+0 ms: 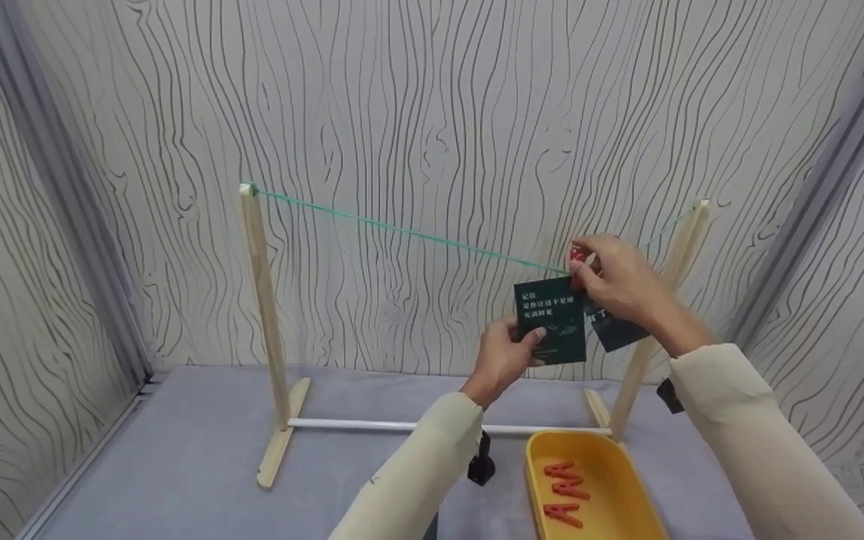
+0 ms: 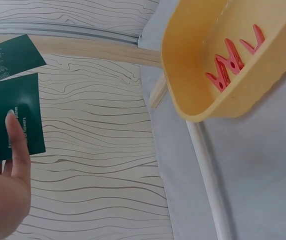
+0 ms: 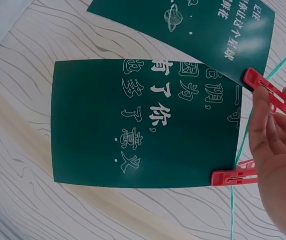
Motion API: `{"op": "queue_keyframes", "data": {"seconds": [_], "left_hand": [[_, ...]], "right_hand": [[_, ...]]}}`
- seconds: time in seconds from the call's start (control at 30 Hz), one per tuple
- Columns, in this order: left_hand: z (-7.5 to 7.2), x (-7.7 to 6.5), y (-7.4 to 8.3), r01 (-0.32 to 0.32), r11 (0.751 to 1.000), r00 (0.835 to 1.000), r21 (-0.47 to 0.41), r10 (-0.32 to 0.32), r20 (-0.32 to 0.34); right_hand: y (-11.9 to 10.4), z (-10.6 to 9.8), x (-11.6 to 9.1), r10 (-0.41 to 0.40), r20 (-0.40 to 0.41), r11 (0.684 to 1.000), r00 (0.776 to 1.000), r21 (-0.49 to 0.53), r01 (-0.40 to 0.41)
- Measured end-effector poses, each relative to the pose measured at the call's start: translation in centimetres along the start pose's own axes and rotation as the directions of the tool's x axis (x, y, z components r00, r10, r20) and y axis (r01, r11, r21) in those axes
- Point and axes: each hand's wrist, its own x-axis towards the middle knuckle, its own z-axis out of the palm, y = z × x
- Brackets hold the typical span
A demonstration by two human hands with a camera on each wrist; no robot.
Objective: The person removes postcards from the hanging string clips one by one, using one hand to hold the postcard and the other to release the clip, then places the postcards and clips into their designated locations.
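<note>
My left hand (image 1: 505,352) pinches a dark green card (image 1: 552,319) with white lettering, thumb across its front, just below a green string (image 1: 417,234). At the card's upper right corner, my right hand (image 1: 619,277) pinches a red clothespin (image 1: 577,262). The right wrist view shows that clothespin (image 3: 262,85) with its jaws at the card's corner by the string. A second green card (image 3: 147,125) hangs from the string by another red clothespin (image 3: 232,177). In the head view this second card (image 1: 612,330) is partly hidden behind the right hand and the first card.
The string runs between two wooden posts (image 1: 263,300) joined low down by a white rod (image 1: 357,425). A yellow tray (image 1: 631,480) with several red clothespins (image 1: 563,514) stands at the front right on the grey cloth (image 1: 199,450). A wood-grain patterned wall (image 1: 417,112) rises behind.
</note>
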Motion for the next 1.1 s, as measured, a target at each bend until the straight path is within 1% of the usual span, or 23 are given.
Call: {"op": "queue_keyframes", "data": {"seconds": [0.1,0.17,0.27,0.4,0.7,0.8,0.97,1.1], "left_hand": [[0.02,-0.01,0.04,0.001,1.0,1.0,0.019,-0.001,-0.002],[-0.01,-0.04,0.03,-0.004,0.999,1.0,0.035,0.004,-0.008],[-0.12,-0.12,-0.03,-0.009,0.999,1.0,0.044,0.009,-0.019],[-0.13,-0.22,-0.15,-0.009,0.999,1.0,0.037,0.009,-0.015],[-0.18,-0.33,-0.52,0.002,0.999,1.0,0.037,-0.002,-0.018],[-0.24,-0.29,-0.66,0.004,0.999,1.0,0.033,-0.004,-0.014],[-0.4,-0.16,-0.74,-0.007,0.999,1.0,0.041,0.007,-0.022],[-0.49,-0.18,-0.8,-0.022,0.999,1.0,0.048,0.023,-0.007]], "right_hand": [[0.05,-0.03,-0.17,0.012,0.007,1.0,1.0,-0.021,-0.012],[0.06,-0.01,-0.23,0.018,0.012,1.0,1.0,-0.017,-0.018],[0.14,0.04,-0.25,0.03,0.03,0.999,0.999,0.014,-0.031],[0.35,0.0,-0.3,0.037,0.053,0.997,0.998,0.065,-0.04],[0.68,-0.08,-0.74,0.009,0.059,0.997,0.998,0.08,-0.014],[0.66,-0.12,-0.73,0.005,0.059,0.993,0.998,0.113,-0.012],[0.56,-0.34,-0.65,-0.03,0.068,0.982,0.997,0.188,0.016],[0.48,-0.52,-0.59,-0.046,0.071,0.978,0.996,0.208,0.03]]}}
